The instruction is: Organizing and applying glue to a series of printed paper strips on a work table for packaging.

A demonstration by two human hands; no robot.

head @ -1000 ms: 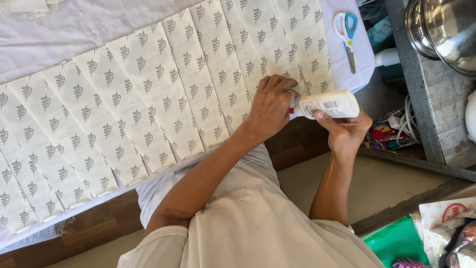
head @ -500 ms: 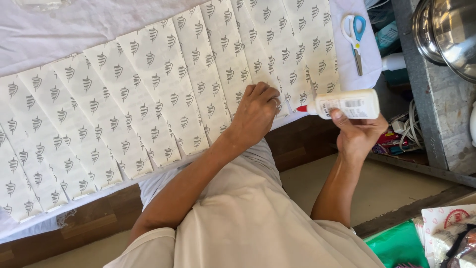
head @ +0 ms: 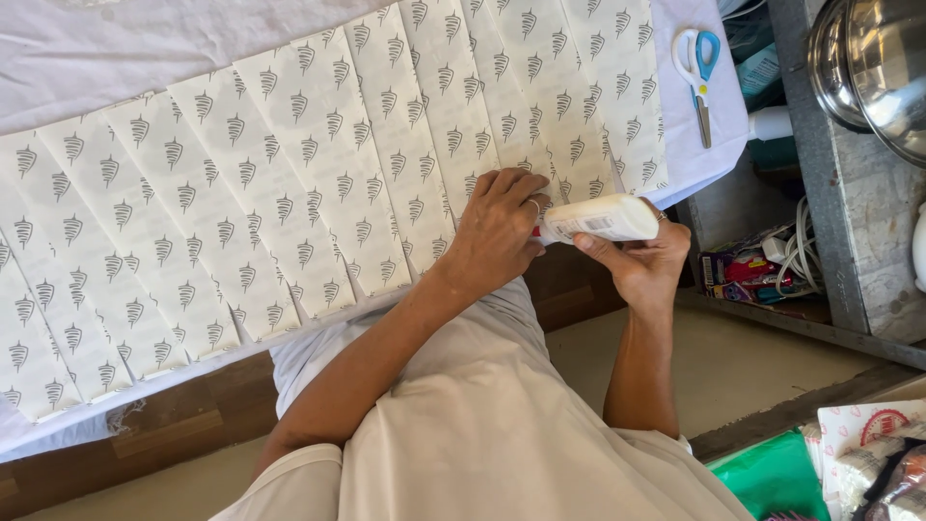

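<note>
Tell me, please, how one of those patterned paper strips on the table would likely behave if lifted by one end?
The patterned paper strips look thin and long, so one would probably droop and feel very light. They lie overlapping on the white cloth, so pulling one might shift its neighbours.

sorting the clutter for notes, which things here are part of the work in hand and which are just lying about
In use: white glue bottle, held by the right hand; left hand at its red tip; patterned paper strips on the white cloth.

Lying about: scissors, steel bowl, white cables, green bag.
</note>
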